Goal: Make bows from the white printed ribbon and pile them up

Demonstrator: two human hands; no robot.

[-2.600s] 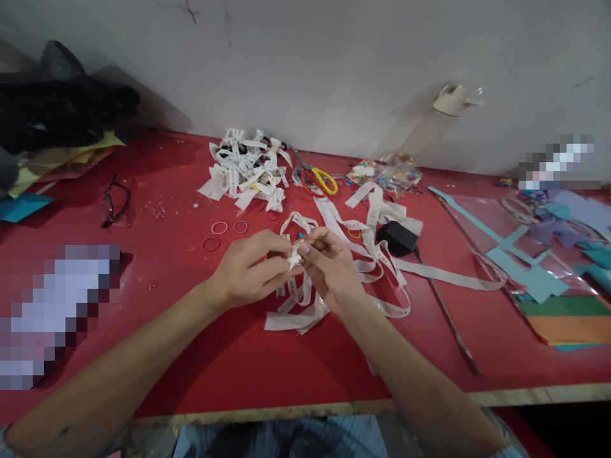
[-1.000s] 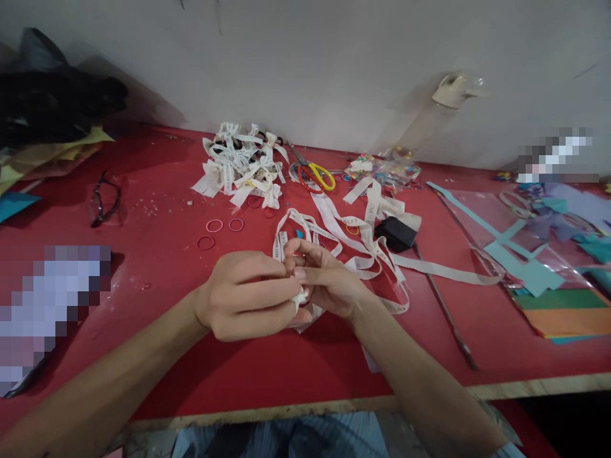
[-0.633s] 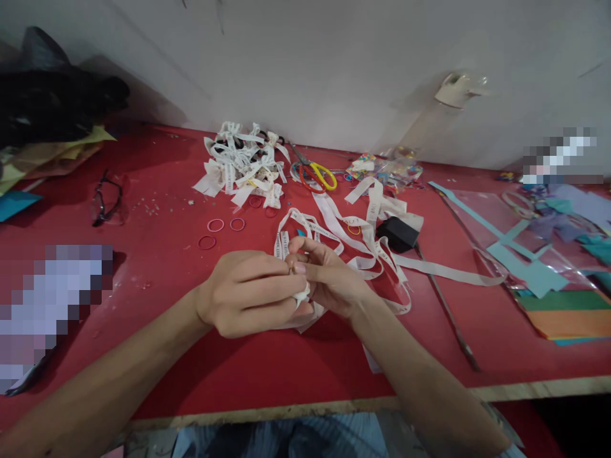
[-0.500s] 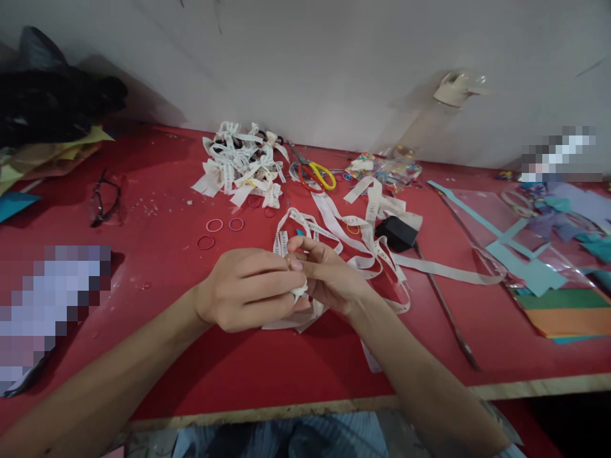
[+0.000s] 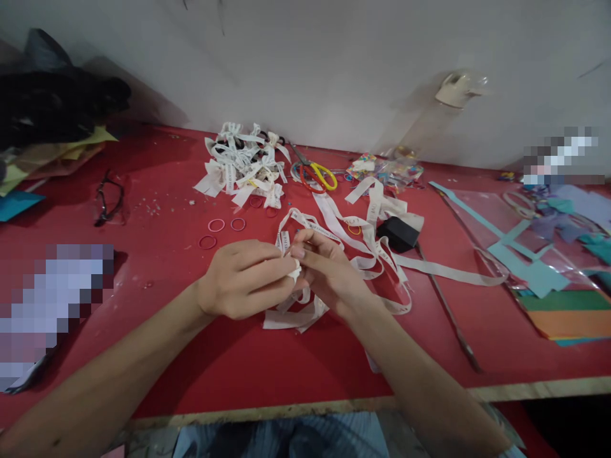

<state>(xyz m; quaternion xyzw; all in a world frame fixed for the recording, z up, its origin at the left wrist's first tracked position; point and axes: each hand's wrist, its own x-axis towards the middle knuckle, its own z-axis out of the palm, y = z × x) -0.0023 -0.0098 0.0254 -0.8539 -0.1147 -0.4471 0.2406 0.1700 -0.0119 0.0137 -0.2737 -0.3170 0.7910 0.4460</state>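
Left hand point(image 5: 248, 280), right hand point(image 5: 334, 270) pinch small bunched white fabric point(image 5: 296, 273). Red tabletop point(image 5: 267, 362) reaches pale rough edge point(image 5: 267, 411) at 6 o'clock.

Plain grey-white wall point(image 5: 305, 76) behind red tabletop point(image 5: 167, 356); worn, pale front edge.

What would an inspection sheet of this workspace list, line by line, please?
Surface: red tabletop, small specks scattered at left.
Work items: bunched white ribbon in hand; loose printed ribbon; pile of ribbon bows; scissors beside it.
Clutter: eyeglasses, pink elastic band, black block.
Hands: left hand pinches the bunched ribbon; right hand close against it, grip partly hidden.
Cables: nothing seen.
Surroundings: pale wall behind, black bundle at far left.
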